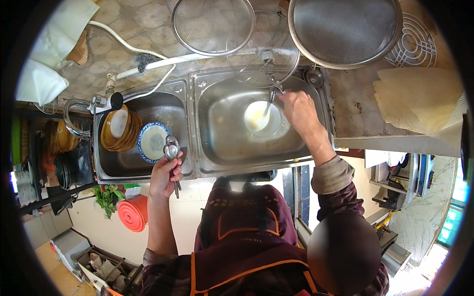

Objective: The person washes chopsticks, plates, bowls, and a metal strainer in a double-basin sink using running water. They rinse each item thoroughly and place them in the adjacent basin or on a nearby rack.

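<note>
My left hand (pixel 165 175) grips metal spoons (pixel 172 148), bowls upward, over the front edge of the left sink basin. My right hand (pixel 300 111) is at the tap (pixel 273 94) above the right basin, its fingertips against the tap's small handle. Water runs from the spout into a white bowl (pixel 255 124) standing in the right basin, with yellowish liquid in it. Behind the spoons, a white bowl with a blue patterned rim (pixel 142 137) rests in the left basin. Beside it leans a stack of yellow-brown bowls (pixel 134 135), a white inner surface showing in the nearest.
Round mesh strainers (pixel 213 26) (pixel 344 29) and a wire strainer (pixel 244 70) hang over the sink's back edge. A second tap (pixel 70 114) arches at the left. Yellowish textured sheets (pixel 418 100) lie on the right counter. A red lidded bucket (pixel 131 216) stands on the floor.
</note>
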The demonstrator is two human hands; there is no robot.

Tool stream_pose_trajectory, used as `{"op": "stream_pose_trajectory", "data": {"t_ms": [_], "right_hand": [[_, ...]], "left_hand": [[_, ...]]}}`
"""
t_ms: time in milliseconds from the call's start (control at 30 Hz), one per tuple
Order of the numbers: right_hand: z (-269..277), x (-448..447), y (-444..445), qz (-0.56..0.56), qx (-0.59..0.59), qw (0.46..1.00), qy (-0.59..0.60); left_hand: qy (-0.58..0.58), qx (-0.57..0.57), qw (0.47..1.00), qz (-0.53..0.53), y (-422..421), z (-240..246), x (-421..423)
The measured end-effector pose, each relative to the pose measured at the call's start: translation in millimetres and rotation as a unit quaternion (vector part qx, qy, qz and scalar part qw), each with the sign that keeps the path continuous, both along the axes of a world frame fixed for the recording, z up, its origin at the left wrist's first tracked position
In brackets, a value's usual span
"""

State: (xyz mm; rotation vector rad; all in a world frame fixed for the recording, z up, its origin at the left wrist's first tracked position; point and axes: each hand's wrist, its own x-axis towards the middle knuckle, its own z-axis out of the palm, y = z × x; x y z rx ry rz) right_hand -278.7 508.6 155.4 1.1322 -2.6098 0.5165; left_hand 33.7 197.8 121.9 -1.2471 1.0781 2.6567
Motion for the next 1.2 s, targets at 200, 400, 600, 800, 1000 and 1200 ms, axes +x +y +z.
{"op": "stream_pose_trajectory", "data": {"t_ms": [200,400,600,800,1000,1200], "right_hand": [[-4.8,2.6,10.8,-0.238,-0.265,0.836,-0.418],[-245.9,14.9,36.3,-0.342,0.072,0.874,-0.337],[-255.5,6.7,26.6,-0.326,0.038,0.838,-0.436],[-162.5,19.4,16.8,-0.343,-0.111,0.781,-0.51],[-170.4,26.0,28.3,-0.33,-0.241,0.647,-0.644],[-150.3,31.7,35.8,-0.315,-0.066,0.795,-0.515]], "left_hand": [[0.006,0.01,1.0,-0.003,7.5,5.0,-13.7],[0.009,0.038,0.999,-0.031,18.0,10.2,-38.6],[0.013,0.051,0.997,-0.061,24.6,9.7,-51.6],[0.028,0.085,0.994,-0.061,29.5,-0.6,-65.6],[0.031,0.102,0.992,-0.071,36.0,0.6,-76.6],[0.033,0.112,0.991,-0.065,40.0,-4.9,-71.7]]}}
